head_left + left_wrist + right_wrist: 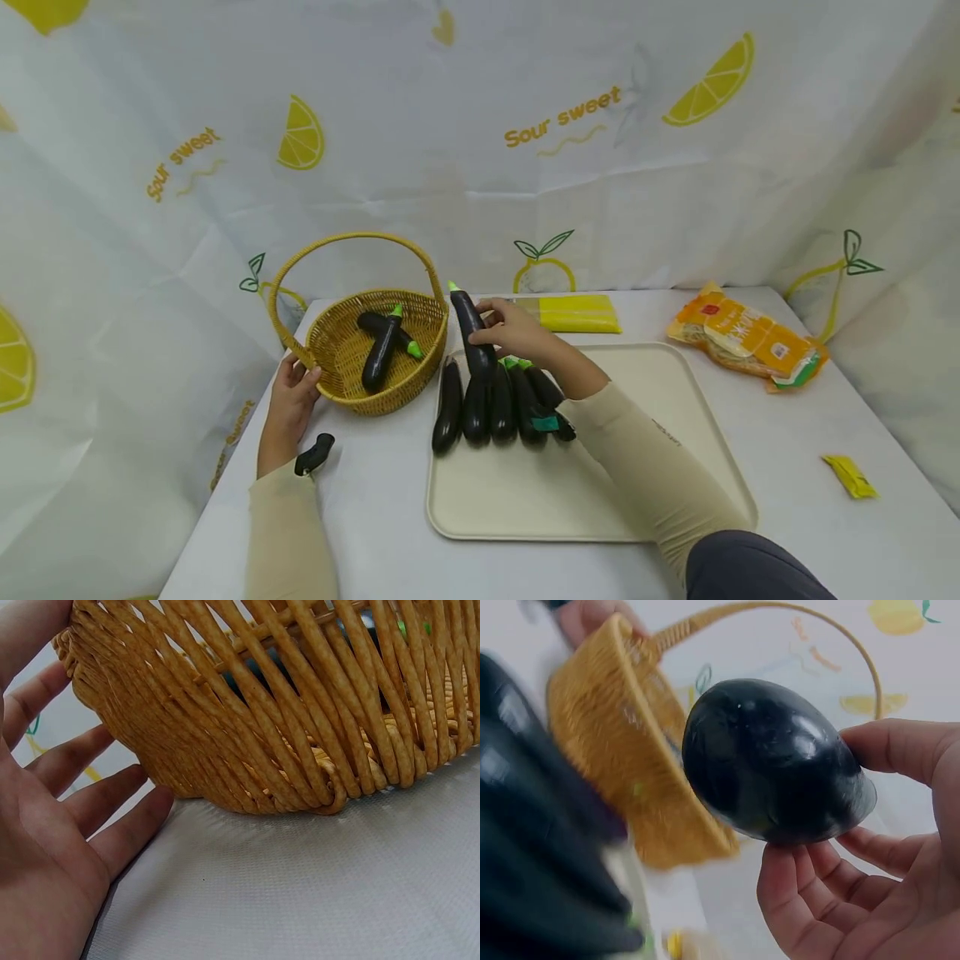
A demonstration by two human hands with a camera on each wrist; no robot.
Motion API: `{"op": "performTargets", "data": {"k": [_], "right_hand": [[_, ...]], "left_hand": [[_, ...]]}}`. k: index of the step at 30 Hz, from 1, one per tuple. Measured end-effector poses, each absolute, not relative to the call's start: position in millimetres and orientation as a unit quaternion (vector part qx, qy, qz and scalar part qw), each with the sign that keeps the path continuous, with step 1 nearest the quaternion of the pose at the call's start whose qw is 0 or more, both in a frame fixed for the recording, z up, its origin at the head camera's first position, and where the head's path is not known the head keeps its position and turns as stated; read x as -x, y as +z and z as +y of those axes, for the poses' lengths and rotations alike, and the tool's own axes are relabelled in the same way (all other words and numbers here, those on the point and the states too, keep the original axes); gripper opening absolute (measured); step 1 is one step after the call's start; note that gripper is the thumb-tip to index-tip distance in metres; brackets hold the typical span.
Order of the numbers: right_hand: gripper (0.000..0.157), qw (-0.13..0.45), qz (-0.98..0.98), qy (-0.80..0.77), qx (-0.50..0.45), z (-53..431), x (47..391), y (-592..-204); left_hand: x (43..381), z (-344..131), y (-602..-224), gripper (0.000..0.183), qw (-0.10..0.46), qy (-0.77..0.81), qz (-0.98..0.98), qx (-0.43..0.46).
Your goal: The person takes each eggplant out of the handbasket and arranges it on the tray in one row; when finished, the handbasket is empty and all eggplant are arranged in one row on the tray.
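My right hand point(519, 332) pinches a dark, glossy eggplant point(470, 329) between thumb and fingers, its green stem end pointing up and away. In the right wrist view the rounded end of this eggplant point(769, 761) faces the camera. My left hand point(291, 393) grips the yellow wicker basket point(386, 403) on its left side, by the foot of the arched handle point(352, 237). Two eggplants lie crossed inside the basket, the upper one point(381, 357) on the other. Below the held eggplant, several more eggplants point(502, 412) lie side by side along the left part of a beige tray point(525, 508).
A yellow packet point(577, 314) lies behind the tray. At the back right is an orange and clear food bag point(750, 337), with a small yellow wrapper point(849, 477) nearer on the right. A white curtain point(420, 167) printed with lemons hangs around the table.
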State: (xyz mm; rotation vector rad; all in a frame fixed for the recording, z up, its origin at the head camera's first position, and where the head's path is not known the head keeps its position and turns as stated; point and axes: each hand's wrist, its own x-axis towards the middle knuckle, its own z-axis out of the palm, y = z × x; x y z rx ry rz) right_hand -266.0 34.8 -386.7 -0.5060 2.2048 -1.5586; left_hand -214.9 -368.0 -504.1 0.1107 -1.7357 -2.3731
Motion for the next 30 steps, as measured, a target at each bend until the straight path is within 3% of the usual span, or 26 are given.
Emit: {"op": "performTargets", "data": {"k": [8, 15, 30], "right_hand": [[0.061, 0.153, 0.823, -0.532, 0.127, 113.1, 250.3, -414.3], [0.067, 0.154, 0.851, -0.498, 0.063, 164.1, 235.0, -442.6], [0.059, 0.122, 0.908, -0.398, 0.046, 167.7, 206.5, -473.9]], "left_hand": [[216.1, -368.4, -505.2, 0.048, 0.102, -0.808, -0.58, -0.036], [217.4, -370.5, -505.9, 0.046, 0.102, -0.81, -0.577, -0.025], [216.4, -367.7, -506.5, 0.049, 0.1, -0.808, -0.579, -0.045]]}}
